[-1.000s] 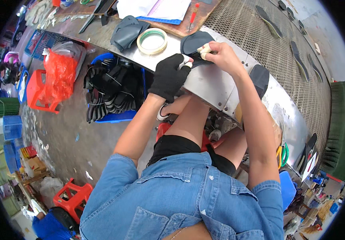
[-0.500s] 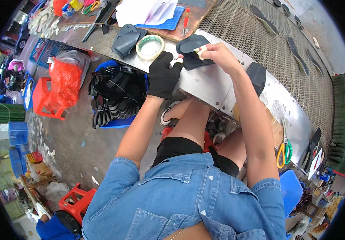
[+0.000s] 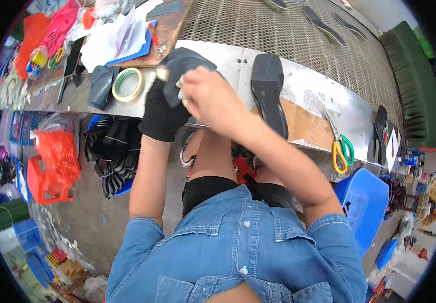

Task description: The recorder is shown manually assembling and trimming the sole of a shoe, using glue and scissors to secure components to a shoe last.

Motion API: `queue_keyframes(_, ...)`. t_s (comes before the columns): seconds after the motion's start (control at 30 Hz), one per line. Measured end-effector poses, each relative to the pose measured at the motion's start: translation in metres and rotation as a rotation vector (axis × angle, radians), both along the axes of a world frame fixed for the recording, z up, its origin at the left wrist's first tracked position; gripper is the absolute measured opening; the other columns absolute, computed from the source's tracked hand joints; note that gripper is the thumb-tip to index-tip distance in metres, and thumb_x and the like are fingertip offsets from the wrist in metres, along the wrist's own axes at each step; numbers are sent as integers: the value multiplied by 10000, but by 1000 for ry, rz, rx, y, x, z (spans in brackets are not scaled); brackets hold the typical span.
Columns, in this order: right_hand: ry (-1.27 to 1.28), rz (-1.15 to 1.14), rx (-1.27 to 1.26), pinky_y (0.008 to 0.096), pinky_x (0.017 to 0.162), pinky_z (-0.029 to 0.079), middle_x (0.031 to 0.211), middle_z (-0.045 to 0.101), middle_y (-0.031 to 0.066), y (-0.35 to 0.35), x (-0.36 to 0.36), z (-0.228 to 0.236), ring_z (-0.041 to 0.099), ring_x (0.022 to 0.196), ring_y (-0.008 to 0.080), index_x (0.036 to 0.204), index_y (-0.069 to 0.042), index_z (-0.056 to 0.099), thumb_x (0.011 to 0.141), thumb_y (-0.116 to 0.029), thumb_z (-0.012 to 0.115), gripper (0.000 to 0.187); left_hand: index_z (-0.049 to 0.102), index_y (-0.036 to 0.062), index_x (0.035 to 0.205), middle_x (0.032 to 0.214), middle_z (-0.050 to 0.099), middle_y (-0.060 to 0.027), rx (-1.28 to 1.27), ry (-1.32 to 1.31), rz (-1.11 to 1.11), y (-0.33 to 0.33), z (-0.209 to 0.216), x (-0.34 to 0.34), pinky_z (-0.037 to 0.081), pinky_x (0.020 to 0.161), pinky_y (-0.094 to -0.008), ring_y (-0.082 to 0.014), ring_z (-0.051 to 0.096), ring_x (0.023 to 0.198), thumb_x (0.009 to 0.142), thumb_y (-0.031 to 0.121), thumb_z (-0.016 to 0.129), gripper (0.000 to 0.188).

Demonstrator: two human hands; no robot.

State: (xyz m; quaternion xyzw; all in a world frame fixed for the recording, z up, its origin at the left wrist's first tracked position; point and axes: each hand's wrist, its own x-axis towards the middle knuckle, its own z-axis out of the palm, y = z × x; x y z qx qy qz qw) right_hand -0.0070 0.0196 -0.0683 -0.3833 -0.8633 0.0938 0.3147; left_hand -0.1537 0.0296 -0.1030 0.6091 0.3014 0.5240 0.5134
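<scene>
My left hand [image 3: 163, 113], in a black glove with bare fingertips, grips a dark grey, leather-like sheet piece [image 3: 190, 61] at the near edge of the metal bench. Over that piece my right hand [image 3: 212, 98] is ungloved, its fingers curled together and slightly blurred. Pale coverings show on fingertips of both hands. Whatever the right fingers pinch is too small or hidden to make out. A black shoe sole [image 3: 267, 83] lies right of the right hand. To the left are a roll of masking tape [image 3: 116, 88] and folded dark grey pieces [image 3: 100, 88].
Scissors [image 3: 340, 151] with yellow and green handles overhang the bench's right edge near brown cardboard [image 3: 306, 123]. Wire mesh [image 3: 258, 30] covers the far side. White papers [image 3: 112, 40] lie far left. Below stand a blue bin [image 3: 362, 202], bundled black parts [image 3: 112, 151] and a red stool [image 3: 41, 182].
My view has swung rightward, so the bench items sit further left. My right hand has moved over the grey piece, closer to the left hand. The black sole, partly covered before, now shows fully.
</scene>
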Motion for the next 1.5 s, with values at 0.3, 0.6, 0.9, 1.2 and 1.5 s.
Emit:
queue_keyframes(0.3, -203, -894, -247, 435, 899, 411, 1100, 509, 233, -56, 100, -6, 484, 1038, 373, 1089, 85, 540, 689, -354, 737, 626, 432, 7, 1223, 1185, 524, -135, -545, -592, -56, -1, -10, 15, 482, 878, -403, -251, 531, 1064, 852, 146, 618, 437)
queue_keyframes(0.6, -179, -802, -409, 363, 793, 464, 1022, 536, 175, -52, 136, -22, 563, 945, 271, 1122, 14, 547, 732, -264, 662, 492, 388, 62, 1297, 1251, 480, -152, -344, -106, 85, 16, -49, 9, 482, 887, -457, -310, 509, 1127, 877, 250, 585, 500)
queue_keyframes(0.9, 1284, -311, -792, 226, 693, 477, 953, 615, 22, -97, 170, -16, 571, 794, 78, 1165, -44, 531, 968, -210, 442, 272, 418, 45, 1268, 1210, 502, -146, -847, -579, -125, 0, 6, 75, 488, 881, -468, -307, 529, 1090, 878, 229, 582, 461)
queue_keyframes(1.2, 1186, -418, -559, 254, 886, 413, 1141, 572, 36, -130, 187, -11, 523, 1024, 106, 1251, -8, 489, 946, -155, 480, 338, 440, 5, 1256, 1188, 543, -153, -788, -641, -313, -14, 25, 109, 484, 913, -371, -227, 559, 1078, 896, 254, 546, 451)
queue_keyframes(1.5, 1197, -352, -615, 239, 882, 404, 1102, 587, 37, -158, 163, -4, 526, 994, 89, 1179, 8, 528, 935, -114, 503, 274, 428, 25, 1280, 1233, 528, -127, -130, -67, -227, -30, 23, 122, 426, 955, -345, -213, 530, 1110, 955, 420, 394, 513)
